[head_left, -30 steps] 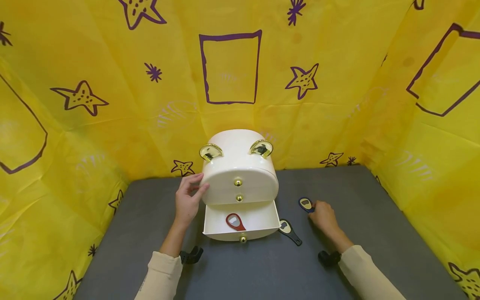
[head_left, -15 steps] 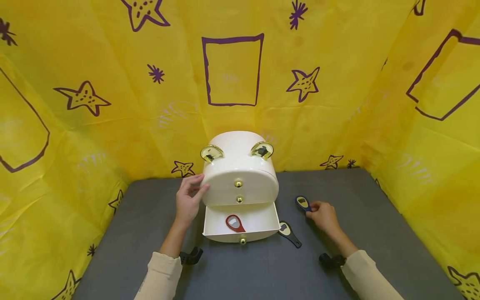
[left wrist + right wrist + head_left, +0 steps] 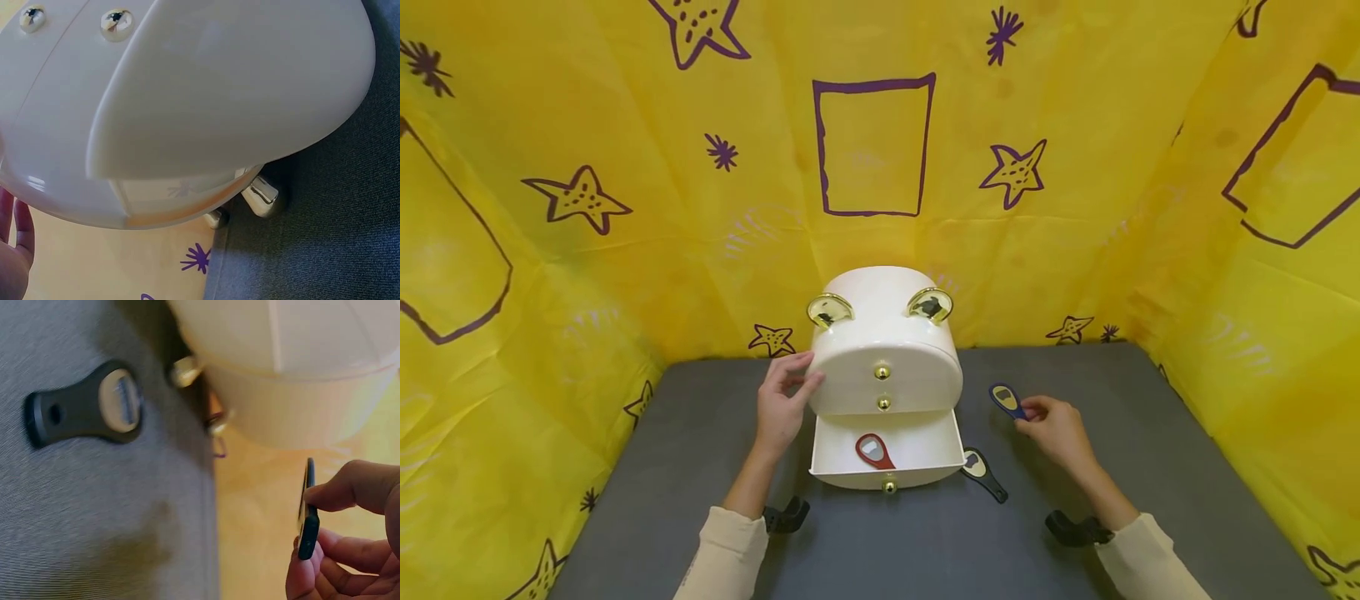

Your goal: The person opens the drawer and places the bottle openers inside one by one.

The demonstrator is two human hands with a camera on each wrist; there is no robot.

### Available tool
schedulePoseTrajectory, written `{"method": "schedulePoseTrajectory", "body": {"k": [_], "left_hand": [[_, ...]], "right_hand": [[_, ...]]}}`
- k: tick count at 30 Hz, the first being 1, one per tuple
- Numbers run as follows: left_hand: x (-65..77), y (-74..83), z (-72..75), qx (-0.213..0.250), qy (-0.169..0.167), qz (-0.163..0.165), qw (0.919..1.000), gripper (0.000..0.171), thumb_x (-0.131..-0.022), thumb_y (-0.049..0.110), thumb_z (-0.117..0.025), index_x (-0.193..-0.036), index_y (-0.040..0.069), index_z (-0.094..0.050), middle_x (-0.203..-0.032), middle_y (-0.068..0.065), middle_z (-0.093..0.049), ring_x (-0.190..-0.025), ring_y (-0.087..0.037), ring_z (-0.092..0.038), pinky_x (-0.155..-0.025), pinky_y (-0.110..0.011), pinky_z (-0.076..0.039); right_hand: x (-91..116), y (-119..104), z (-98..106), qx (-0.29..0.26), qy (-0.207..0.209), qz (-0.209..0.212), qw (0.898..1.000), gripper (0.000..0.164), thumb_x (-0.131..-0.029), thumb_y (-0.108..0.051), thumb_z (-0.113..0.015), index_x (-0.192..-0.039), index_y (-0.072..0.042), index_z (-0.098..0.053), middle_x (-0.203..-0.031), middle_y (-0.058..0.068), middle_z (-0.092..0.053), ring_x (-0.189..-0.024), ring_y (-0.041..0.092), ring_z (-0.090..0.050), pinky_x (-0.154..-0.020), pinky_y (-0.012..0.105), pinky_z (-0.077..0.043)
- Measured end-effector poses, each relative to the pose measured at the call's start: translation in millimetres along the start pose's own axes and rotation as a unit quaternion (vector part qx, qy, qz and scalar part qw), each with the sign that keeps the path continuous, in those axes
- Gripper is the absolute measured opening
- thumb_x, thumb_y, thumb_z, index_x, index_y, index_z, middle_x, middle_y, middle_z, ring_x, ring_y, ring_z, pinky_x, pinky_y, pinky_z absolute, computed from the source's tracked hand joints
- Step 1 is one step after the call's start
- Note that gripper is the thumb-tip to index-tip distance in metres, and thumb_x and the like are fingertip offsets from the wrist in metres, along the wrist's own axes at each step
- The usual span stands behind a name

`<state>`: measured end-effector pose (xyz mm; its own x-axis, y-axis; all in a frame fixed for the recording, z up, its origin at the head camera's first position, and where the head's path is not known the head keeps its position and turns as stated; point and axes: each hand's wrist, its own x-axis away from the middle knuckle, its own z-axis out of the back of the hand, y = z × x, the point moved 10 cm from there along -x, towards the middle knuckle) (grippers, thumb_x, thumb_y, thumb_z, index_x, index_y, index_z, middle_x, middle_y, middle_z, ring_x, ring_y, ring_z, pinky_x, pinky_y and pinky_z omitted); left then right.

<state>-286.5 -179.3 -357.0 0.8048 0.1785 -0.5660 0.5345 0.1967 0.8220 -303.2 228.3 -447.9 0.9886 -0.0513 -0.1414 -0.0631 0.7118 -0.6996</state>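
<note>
A white drawer box (image 3: 850, 379) with two gold ears and gold knobs stands on the grey table, its bottom drawer (image 3: 925, 442) pulled out. Inside that drawer lies a red bottle opener (image 3: 874, 451). My left hand (image 3: 781, 408) touches the box's left side with fingers and thumb. To the right of the box, my right hand (image 3: 1056, 429) pinches a blue bottle opener (image 3: 1005, 400) by its handle; the right wrist view shows this bottle opener (image 3: 307, 515) edge-on, raised off the table. A black bottle opener (image 3: 985, 475) lies flat beside the drawer's front right corner.
Yellow cloth walls (image 3: 700, 275) with purple drawings enclose the grey table (image 3: 887, 550) at the back and sides. Short gold feet (image 3: 261, 195) hold the box up. The open drawer juts toward the front of the table.
My right hand has lifted the blue bottle opener and turned it a little, shifting slightly left and then back. My left hand stays on the box. The head view has shifted slightly.
</note>
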Motion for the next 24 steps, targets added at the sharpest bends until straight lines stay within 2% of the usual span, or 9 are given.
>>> {"method": "schedulePoseTrajectory", "body": {"k": [8, 15, 17, 21, 24], "left_hand": [[-0.3, 0.8, 1.1, -0.003, 0.002, -0.001, 1.0000, 0.028, -0.078, -0.014, -0.071, -0.105, -0.016, -0.065, -0.108, -0.025, -0.059, -0.100, 0.003, -0.056, -0.078, -0.012, -0.050], [1.0, -30.6, 3.7, -0.005, 0.002, 0.006, 1.0000, 0.026, -0.079, -0.011, -0.071, -0.105, -0.011, -0.067, -0.112, -0.023, -0.060, -0.103, 0.002, -0.056, -0.079, -0.012, -0.049], [0.8, -32.1, 3.9, -0.009, 0.002, 0.017, 0.9998, 0.025, -0.080, -0.008, -0.072, -0.105, -0.009, -0.068, -0.112, -0.021, -0.061, -0.103, 0.002, -0.056, -0.081, -0.013, -0.049], [-2.7, -27.9, 4.7, -0.026, 0.002, 0.043, 0.9987, 0.024, -0.081, -0.005, -0.073, -0.104, -0.009, -0.069, -0.110, -0.020, -0.063, -0.100, 0.003, -0.055, -0.082, -0.016, -0.049], [-7.3, -12.1, 4.4, -0.043, -0.007, 0.046, 0.9980, 0.023, -0.080, -0.006, -0.073, -0.102, -0.010, -0.068, -0.106, -0.022, -0.064, -0.096, 0.002, -0.056, -0.081, -0.018, -0.049]], "right_hand": [[15.0, -33.7, 10.9, 0.012, -0.039, 0.022, 0.999, 0.028, -0.075, -0.006, -0.077, -0.099, 0.007, -0.070, -0.082, 0.011, -0.070, -0.072, 0.016, -0.061, -0.062, 0.021, -0.049], [27.0, -55.6, 6.0, -0.002, -0.076, 0.068, 0.995, 0.025, -0.073, -0.002, -0.078, -0.096, 0.005, -0.070, -0.080, 0.008, -0.069, -0.069, 0.009, -0.057, -0.062, 0.020, -0.050], [28.6, -59.9, 0.9, -0.005, -0.097, 0.086, 0.992, 0.025, -0.072, -0.002, -0.078, -0.096, 0.004, -0.070, -0.081, 0.006, -0.067, -0.070, 0.007, -0.055, -0.062, 0.020, -0.049], [29.1, -71.2, -9.0, -0.002, -0.130, 0.135, 0.982, 0.025, -0.072, 0.000, -0.078, -0.095, 0.003, -0.070, -0.081, 0.003, -0.065, -0.070, 0.005, -0.053, -0.062, 0.020, -0.049], [27.6, -80.2, -13.7, 0.012, -0.139, 0.166, 0.976, 0.024, -0.071, 0.000, -0.078, -0.094, 0.002, -0.071, -0.080, 0.001, -0.065, -0.069, 0.005, -0.053, -0.061, 0.020, -0.048]]}}
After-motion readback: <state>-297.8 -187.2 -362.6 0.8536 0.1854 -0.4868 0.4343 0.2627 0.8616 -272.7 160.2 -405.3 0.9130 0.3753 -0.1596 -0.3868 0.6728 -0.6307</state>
